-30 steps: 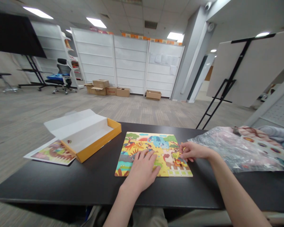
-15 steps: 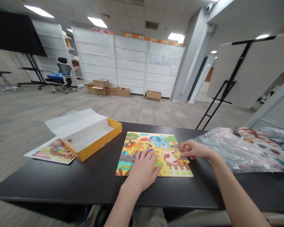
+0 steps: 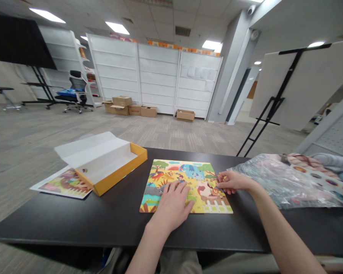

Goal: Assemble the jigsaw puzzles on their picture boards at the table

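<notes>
A colourful jigsaw puzzle (image 3: 194, 172) with cartoon animals lies flat on the black table, elephants at its top and a white fence at its lower right. My left hand (image 3: 174, 201) rests palm down across its lower middle, fingers stretched out, covering part of the picture. At the puzzle's right edge, my right hand (image 3: 231, 182) has its fingers pinched on a puzzle piece (image 3: 216, 192) with an orange animal on it. The fingers partly hide that piece, and whether it sits flush I cannot tell.
On the left stands an open yellow box (image 3: 120, 171) with a white lid, partly over a printed picture sheet (image 3: 65, 183). A clear plastic bag (image 3: 274, 182) of soft-looking things fills the table's right side. Beyond the table, cardboard boxes (image 3: 122, 104) stand by white shelving.
My right hand has shifted slightly left, and the piece with the orange animal has moved a little left and up against the puzzle. My left hand has stayed put.
</notes>
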A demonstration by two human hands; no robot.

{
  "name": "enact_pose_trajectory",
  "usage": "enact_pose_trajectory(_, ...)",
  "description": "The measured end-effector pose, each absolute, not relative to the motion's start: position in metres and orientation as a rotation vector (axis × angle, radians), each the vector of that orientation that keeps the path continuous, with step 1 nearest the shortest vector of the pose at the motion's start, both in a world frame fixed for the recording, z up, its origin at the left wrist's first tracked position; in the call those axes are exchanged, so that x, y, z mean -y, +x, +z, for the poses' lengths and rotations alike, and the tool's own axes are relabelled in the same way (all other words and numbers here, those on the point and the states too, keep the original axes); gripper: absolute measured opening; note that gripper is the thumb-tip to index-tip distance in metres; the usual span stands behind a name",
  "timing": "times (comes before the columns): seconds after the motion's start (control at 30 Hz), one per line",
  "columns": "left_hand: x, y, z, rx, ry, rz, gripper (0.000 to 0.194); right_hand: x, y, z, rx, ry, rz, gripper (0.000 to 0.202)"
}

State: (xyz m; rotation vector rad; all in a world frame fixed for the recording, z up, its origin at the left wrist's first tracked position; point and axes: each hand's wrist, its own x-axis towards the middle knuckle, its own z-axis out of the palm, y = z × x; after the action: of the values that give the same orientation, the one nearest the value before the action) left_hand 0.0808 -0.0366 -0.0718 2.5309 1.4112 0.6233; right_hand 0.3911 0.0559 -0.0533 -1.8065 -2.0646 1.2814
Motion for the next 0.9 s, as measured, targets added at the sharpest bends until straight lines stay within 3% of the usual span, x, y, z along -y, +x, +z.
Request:
enact_pose_trajectory(0.33,0.037,0.080,-0.072,-1.414,2.536,0.617,0.036,-0.052,0.391,-0.046,2.135,-1.878,1.227,0.056)
enact_pose_trajectory(0.57,0.037,0.082,-0.070,-1.425,2.540,0.594,0.036,-0.056,0.377,-0.048,2.280,-1.730,0.722,0.054)
enact_pose_trajectory(0.9,0.036,0.082,-0.071,-1.427,2.552,0.566,0.036,-0.058,0.375,-0.054,2.348,-1.734,0.680,0.047)
